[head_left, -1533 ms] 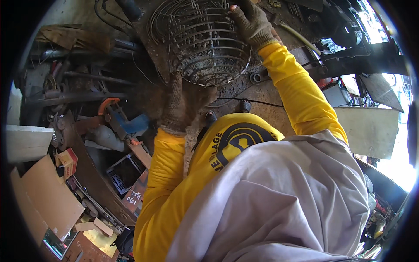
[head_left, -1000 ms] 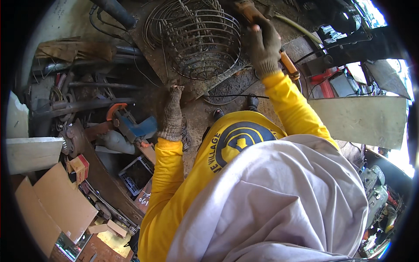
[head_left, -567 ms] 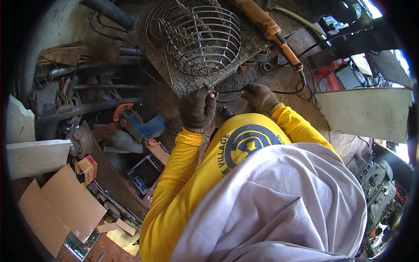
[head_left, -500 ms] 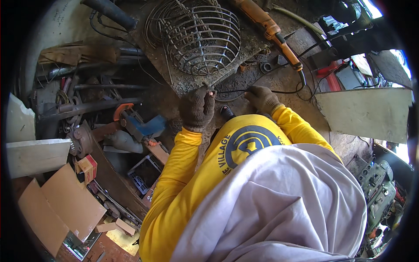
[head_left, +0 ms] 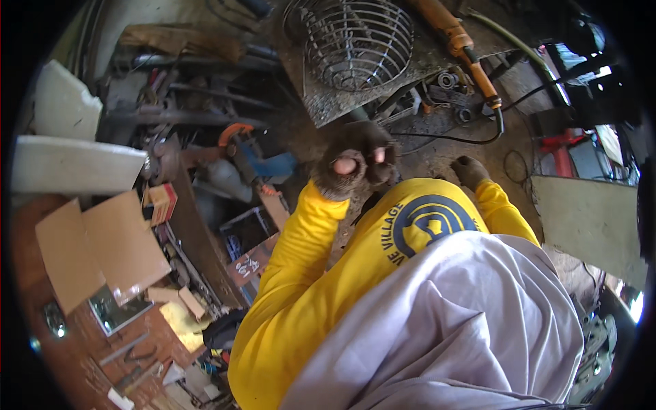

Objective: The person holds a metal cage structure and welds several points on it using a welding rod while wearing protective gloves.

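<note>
My left hand [head_left: 357,158], in a dark knitted glove with bare fingertips poking out, is raised just off the near corner of the metal work table [head_left: 326,108]. Its fingers are curled; whether anything is inside them is hidden. My right hand [head_left: 470,172], in a similar glove, is lower and to the right beside my body, fingers curled and what they may hold not visible. On the table sits a round cage of bent metal rods [head_left: 361,48]. An orange power tool [head_left: 447,31] lies right of the cage, its black cable [head_left: 478,140] looping below.
A blue and orange machine [head_left: 263,156] stands left of my left hand. Cardboard [head_left: 126,246] and a small box [head_left: 162,203] lie farther left. Metal rings [head_left: 447,80] and scraps sit by the table's right edge. A pale board [head_left: 591,219] stands at right.
My left hand has come away from the table corner and up toward me. My right hand has drawn back to the right and down. The view has shifted, showing more at left.
</note>
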